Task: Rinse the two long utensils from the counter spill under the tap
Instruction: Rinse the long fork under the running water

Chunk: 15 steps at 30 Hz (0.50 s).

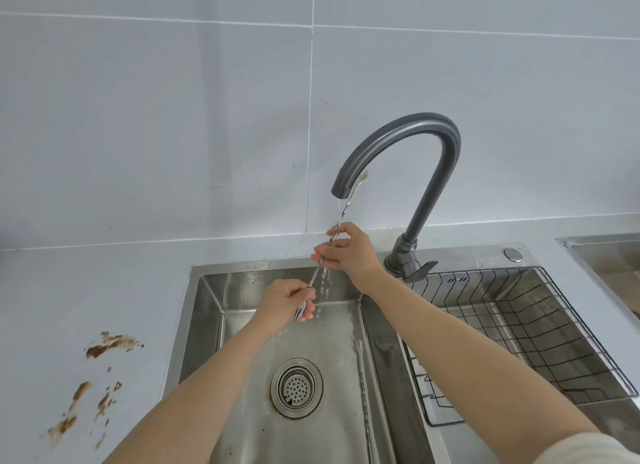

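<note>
A long thin metal utensil (316,277) with a twisted stem slants up under the grey tap (408,141), its spoon end beside the spout and its fork end down by my left hand. Water runs from the spout over it. My left hand (284,302) grips the lower fork end. My right hand (349,252) pinches the stem higher up, in the stream. A second long fork-tipped utensil (362,380) lies in the steel sink (221,311), along the right wall of the left basin.
A round drain strainer (296,387) sits in the basin floor. A black wire rack (519,332) fills the right basin. Brown spill stains (104,349) mark the white counter at left. The tap lever (420,268) points right. A tiled wall stands behind.
</note>
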Available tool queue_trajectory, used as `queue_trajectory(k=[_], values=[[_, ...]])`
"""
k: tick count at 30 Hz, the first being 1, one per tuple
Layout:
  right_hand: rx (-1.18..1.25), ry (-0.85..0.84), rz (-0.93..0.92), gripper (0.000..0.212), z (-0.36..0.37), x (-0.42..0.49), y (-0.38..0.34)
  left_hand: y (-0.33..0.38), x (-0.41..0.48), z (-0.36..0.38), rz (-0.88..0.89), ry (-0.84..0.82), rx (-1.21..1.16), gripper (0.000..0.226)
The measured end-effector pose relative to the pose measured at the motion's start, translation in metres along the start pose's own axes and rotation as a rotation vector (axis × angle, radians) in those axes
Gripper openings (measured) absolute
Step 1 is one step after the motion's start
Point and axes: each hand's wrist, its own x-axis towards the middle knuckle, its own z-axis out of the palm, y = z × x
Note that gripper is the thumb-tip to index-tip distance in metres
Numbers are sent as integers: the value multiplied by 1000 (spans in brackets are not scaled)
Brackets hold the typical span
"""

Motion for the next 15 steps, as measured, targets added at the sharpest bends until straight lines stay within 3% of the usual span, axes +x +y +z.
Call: queue_trajectory(k=[13, 15], values=[[-13, 125, 37, 19, 7, -4, -7, -2, -10, -6, 30, -30, 24, 31], [34, 135, 26, 9, 7, -4, -9, -4, -11, -9, 38, -23, 29, 30]])
